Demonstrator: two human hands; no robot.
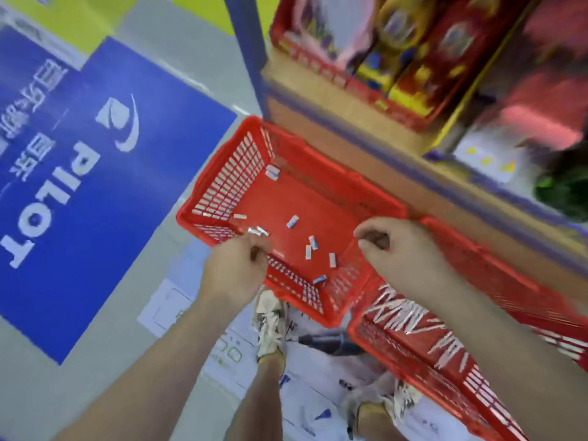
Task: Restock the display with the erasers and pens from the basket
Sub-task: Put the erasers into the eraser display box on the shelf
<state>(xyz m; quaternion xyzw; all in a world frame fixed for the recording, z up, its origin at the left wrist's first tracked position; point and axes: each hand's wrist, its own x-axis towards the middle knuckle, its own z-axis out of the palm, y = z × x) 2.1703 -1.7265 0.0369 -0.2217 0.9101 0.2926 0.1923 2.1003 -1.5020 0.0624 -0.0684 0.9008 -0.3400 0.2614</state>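
Red moulded plastic forms the rectangular basket point(229, 186), its walls a lattice of narrow slots and its floor smooth, with small block-shaped white-and-blue erasers point(313, 242) scattered there, mostly toward the near side. The left hand point(237, 265) sits at the near-left corner, fingers curled tight, their tips pinching a couple of erasers above the rim. The right hand point(393, 246) hovers over the right rim with fingers curled around a shadowed hollow; blur hides whether they hold anything.

Two red baskets point(222, 186), roughly eight erasers point(292, 221), two hands point(237, 265), two shoes point(270, 323)
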